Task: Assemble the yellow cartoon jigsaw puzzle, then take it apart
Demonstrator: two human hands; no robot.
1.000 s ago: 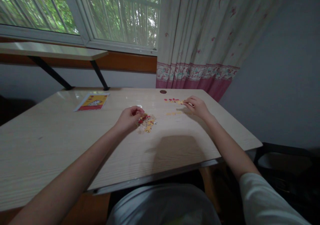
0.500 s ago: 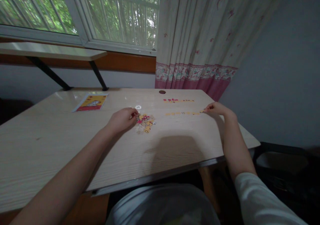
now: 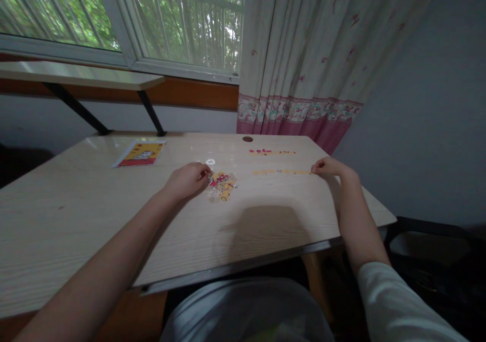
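A loose heap of jigsaw puzzle pieces [image 3: 222,186], yellow, red and grey, lies at the middle of the desk. At its upper left edge is my left hand [image 3: 190,178], with fingers closed together; whatever they pinch is hidden. My right hand [image 3: 327,167] pinches at the right end of a row of yellowish pieces [image 3: 281,171], its fingertips on the last puzzle piece there. Behind that row lies another line of red and yellow pieces [image 3: 271,152].
A picture sheet [image 3: 142,154] in yellow and red lies at the desk's back left, near a raised shelf [image 3: 114,76] on black brackets. The wooden desk [image 3: 91,215] has a round cable hole [image 3: 247,139] at the back. A curtain [image 3: 296,79] hangs behind.
My right fingertips have shifted slightly, and the dark-marked piece at them shows less now. My left hand stays by the heap. The whole view has moved a little.
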